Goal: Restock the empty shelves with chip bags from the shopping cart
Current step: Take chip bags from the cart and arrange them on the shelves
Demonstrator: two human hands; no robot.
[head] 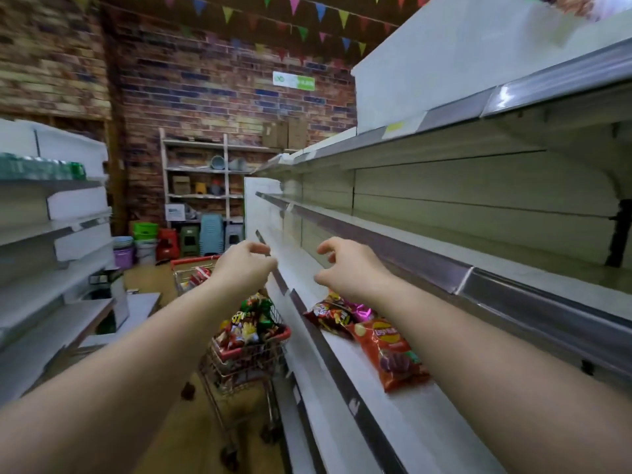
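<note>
Two hands are in view, the left hand (pixel 244 265) and the right hand (pixel 345 268), neither holding anything. One shopping cart (pixel 251 350) stands in the aisle; the chip bags (pixel 249 325) heaped in it overlap too much to count. On the shelf (pixel 427 415) to the right lie three bags: one orange bag (pixel 388 354), one dark red bag (pixel 330 316) and one pink bag (pixel 362 311) partly hidden behind the right wrist. One green and white sign (pixel 294 80) hangs on the one brick wall (pixel 205 83). At the far end stands one open rack (pixel 201 172).
</note>
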